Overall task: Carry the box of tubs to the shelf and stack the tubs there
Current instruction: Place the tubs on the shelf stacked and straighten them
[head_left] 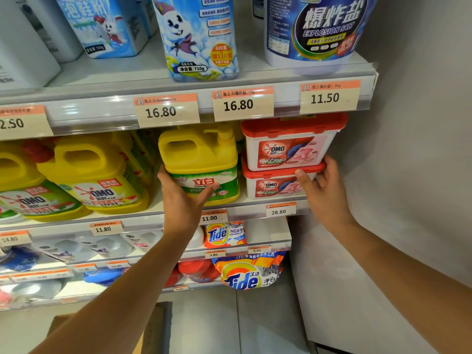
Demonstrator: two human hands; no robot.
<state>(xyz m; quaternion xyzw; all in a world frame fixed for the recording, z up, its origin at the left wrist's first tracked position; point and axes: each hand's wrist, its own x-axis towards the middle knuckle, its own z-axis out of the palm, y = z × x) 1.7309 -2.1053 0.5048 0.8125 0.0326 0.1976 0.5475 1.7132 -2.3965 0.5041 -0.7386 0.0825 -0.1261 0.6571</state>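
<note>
A store shelf (pixel 255 209) is seen stocked with detergents. On its right end, two red-lidded tubs are stacked, the upper tub (pixel 291 141) on the lower tub (pixel 273 183). A yellow jug (pixel 199 162) just beside them is clasped by the left hand (pixel 182 198). The lower tub's right corner is gripped by the right hand (pixel 323 189).

Glossy plastic tubs (pixel 288 149) with red lids, a shiny yellow plastic jug (pixel 201 162), paper price tags (pixel 242 103).

Two tubs, upper tub (pixel 293 141) on lower tub (pixel 275 183), stand at the shelf's (pixel 242 208) right end, frame centre-right; a jug (pixel 200 162) just left.
</note>
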